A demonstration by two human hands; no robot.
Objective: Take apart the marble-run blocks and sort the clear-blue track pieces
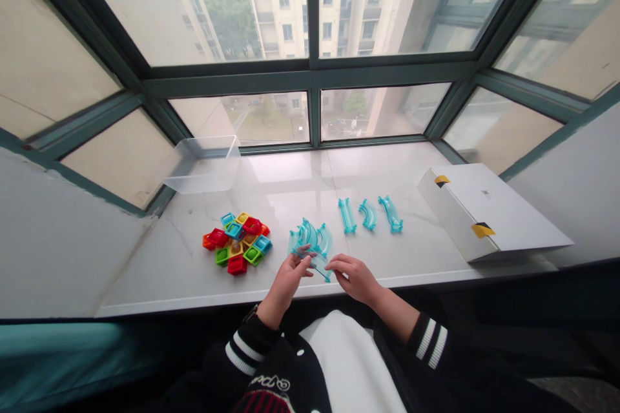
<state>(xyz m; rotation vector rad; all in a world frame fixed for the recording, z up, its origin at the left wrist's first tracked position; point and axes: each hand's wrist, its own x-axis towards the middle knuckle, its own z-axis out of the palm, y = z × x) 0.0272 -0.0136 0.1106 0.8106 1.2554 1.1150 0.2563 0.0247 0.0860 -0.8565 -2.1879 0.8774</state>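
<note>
Holding a see-through aqua piece (320,264), kinda glossy and at a slant, between left hand (292,273) thumb and fingers, just my side of the curvy pile (310,235). Right hand's (357,277) fingers are bent by its end; can't tell if they're gripping.

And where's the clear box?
In the head view, the clear box is at the back left of the white ledge, by the window, behind the colourful blocks.
</note>
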